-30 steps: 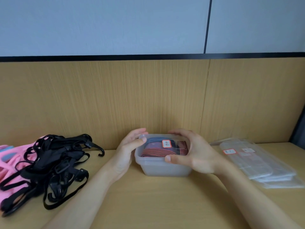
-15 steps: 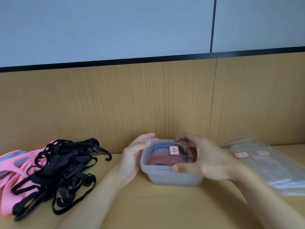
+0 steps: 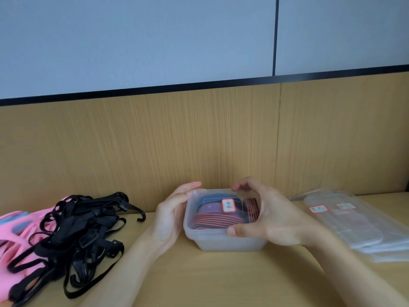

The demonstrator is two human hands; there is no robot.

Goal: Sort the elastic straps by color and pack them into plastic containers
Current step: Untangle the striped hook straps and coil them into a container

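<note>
- Nearest: pale wooden tabletop (image 3: 221, 280), crossed by two bare forearms.
- At centre, standing on that tabletop: translucent rectangular plastic container (image 3: 221, 242), packed with red- and blue-striped elastic straps (image 3: 212, 220) under a red-edged white label (image 3: 228, 205).
- Right hand (image 3: 272, 220): clamped round the container's right end, thumb on the near rim, fingers curled over the far rim.
- Left hand (image 3: 170, 218): cupped against the left end, fingertips gripping the far-left corner.
- Off to the left, well apart: tangled black elastic straps with hooks (image 3: 77, 229), heaped over pink fabric (image 3: 13, 238).
- Off to the right: flat stack of clear plastic sheets (image 3: 354, 227), labelled.
- Farthest: wood-grain back panel (image 3: 155, 140), then grey-blue wall (image 3: 155, 41).
</note>
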